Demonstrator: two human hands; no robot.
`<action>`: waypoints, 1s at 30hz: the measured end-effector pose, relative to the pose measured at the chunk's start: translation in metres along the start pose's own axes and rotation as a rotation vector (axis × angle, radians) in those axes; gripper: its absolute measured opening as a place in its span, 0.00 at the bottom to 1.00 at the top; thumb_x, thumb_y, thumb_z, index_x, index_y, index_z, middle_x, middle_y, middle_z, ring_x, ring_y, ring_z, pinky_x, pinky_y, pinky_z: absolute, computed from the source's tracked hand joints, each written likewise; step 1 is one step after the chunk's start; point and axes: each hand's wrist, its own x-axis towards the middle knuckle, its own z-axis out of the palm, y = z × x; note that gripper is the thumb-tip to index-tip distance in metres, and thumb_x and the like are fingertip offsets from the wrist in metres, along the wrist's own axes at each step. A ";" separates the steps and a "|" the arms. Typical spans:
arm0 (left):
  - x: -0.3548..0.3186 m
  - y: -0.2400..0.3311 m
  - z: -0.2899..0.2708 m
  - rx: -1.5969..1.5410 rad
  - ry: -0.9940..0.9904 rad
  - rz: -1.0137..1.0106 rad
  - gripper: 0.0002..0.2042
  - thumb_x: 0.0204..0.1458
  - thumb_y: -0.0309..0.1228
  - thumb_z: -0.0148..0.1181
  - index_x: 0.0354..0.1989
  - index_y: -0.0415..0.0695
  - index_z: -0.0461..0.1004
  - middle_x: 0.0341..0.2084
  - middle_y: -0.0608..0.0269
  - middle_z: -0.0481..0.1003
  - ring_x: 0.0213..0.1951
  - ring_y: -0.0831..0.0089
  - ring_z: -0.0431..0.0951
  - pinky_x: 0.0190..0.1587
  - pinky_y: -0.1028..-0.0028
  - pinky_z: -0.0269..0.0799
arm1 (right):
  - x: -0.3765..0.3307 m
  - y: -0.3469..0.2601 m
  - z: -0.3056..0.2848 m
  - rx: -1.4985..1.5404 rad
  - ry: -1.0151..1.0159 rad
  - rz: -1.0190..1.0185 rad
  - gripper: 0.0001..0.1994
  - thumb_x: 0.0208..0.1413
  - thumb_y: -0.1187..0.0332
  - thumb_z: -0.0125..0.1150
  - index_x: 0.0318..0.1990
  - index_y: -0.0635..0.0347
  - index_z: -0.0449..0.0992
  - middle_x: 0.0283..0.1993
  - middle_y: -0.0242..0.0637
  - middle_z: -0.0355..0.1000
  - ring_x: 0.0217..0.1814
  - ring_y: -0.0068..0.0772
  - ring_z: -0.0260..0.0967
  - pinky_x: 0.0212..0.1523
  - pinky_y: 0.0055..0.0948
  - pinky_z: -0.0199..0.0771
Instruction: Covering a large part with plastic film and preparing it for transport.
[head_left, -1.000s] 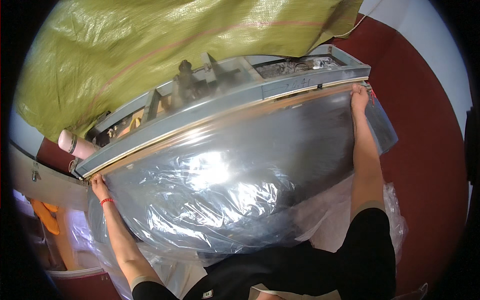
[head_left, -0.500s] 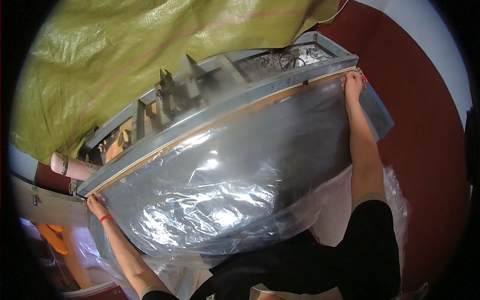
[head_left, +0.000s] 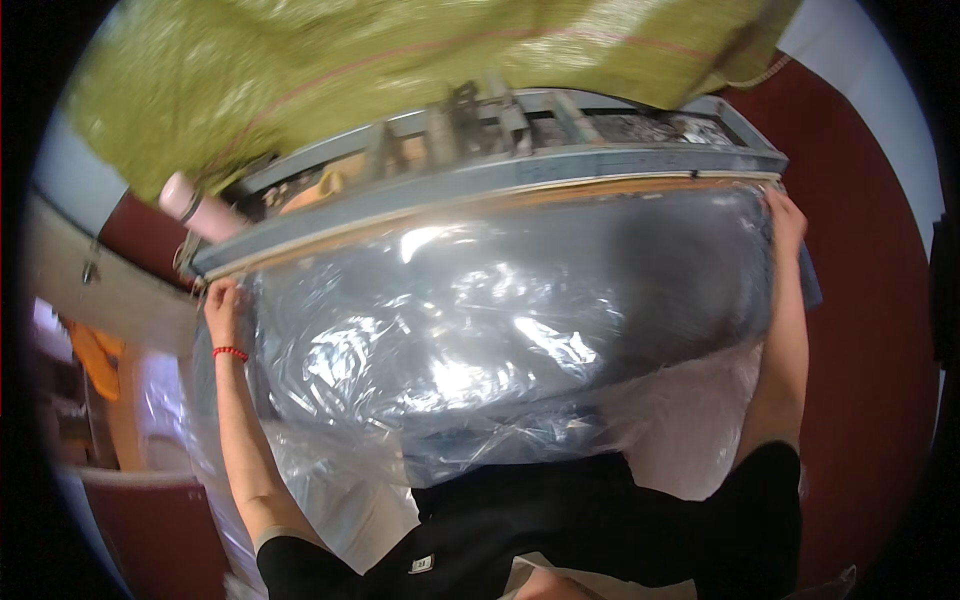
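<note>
The left hand [head_left: 222, 302], with a red bead bracelet [head_left: 230, 353] on its wrist, has the fingers closed on the upper left corner of a clear plastic film [head_left: 470, 330]. The right hand [head_left: 787, 218] pinches this film at the upper right corner. The film is spread between both hands, just beside a long grey metal frame [head_left: 620, 162]. Near the frame's left end is a pink bottle [head_left: 205, 208]; beyond the frame spreads a yellow-green sheet [head_left: 400, 60]

My feed shows the bare left hand [head_left: 222, 305], red beads [head_left: 230, 353] at its wrist, and bare right hand [head_left: 789, 222] gripping opposite ends of a glossy clear plastic sheet [head_left: 470, 310] along a grey metal frame [head_left: 480, 174].
</note>
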 end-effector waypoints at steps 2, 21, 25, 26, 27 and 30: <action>-0.035 0.029 -0.005 -0.026 -0.053 0.106 0.02 0.47 0.25 0.50 0.28 0.43 0.68 0.22 0.71 0.68 0.25 0.83 0.66 0.27 0.83 0.60 | -0.017 -0.001 -0.018 0.002 0.095 -0.006 0.14 0.47 0.63 0.58 0.37 0.65 0.75 0.33 0.33 0.73 0.33 0.18 0.67 0.37 0.19 0.65; -0.201 0.143 -0.017 -0.148 -0.150 0.213 0.03 0.48 0.23 0.52 0.31 0.40 0.67 0.24 0.67 0.68 0.29 0.79 0.68 0.33 0.80 0.63 | -0.376 -0.308 0.265 0.388 -1.213 -0.754 0.12 0.43 0.67 0.61 0.35 0.63 0.71 0.33 0.33 0.70 0.35 0.25 0.65 0.35 0.23 0.65; -0.214 0.124 -0.036 0.161 -0.510 -0.069 0.08 0.50 0.28 0.52 0.36 0.38 0.69 0.23 0.70 0.69 0.27 0.85 0.68 0.31 0.84 0.64 | -0.349 -0.264 0.265 0.514 -1.315 -0.515 0.08 0.43 0.67 0.61 0.24 0.63 0.73 0.20 0.29 0.68 0.26 0.17 0.64 0.29 0.19 0.64; -0.221 0.110 -0.034 0.239 -0.630 -0.161 0.07 0.50 0.28 0.52 0.35 0.39 0.70 0.23 0.69 0.70 0.28 0.85 0.68 0.32 0.83 0.64 | -0.322 -0.243 0.255 0.466 -1.244 -0.497 0.07 0.43 0.67 0.62 0.24 0.62 0.73 0.21 0.28 0.69 0.26 0.17 0.64 0.29 0.19 0.64; -0.232 0.093 -0.030 0.241 -0.725 -0.164 0.06 0.50 0.28 0.51 0.33 0.39 0.71 0.23 0.69 0.70 0.28 0.84 0.69 0.33 0.82 0.65 | -0.297 -0.225 0.239 0.346 -1.158 -0.364 0.06 0.42 0.69 0.62 0.24 0.61 0.74 0.22 0.29 0.69 0.27 0.17 0.64 0.29 0.18 0.64; -0.269 0.040 -0.004 0.195 -0.903 -0.126 0.06 0.51 0.27 0.50 0.33 0.39 0.71 0.23 0.70 0.71 0.29 0.83 0.70 0.33 0.79 0.67 | -0.214 -0.155 0.165 0.055 -0.834 -0.321 0.05 0.41 0.70 0.61 0.25 0.62 0.74 0.23 0.28 0.69 0.27 0.16 0.64 0.30 0.17 0.64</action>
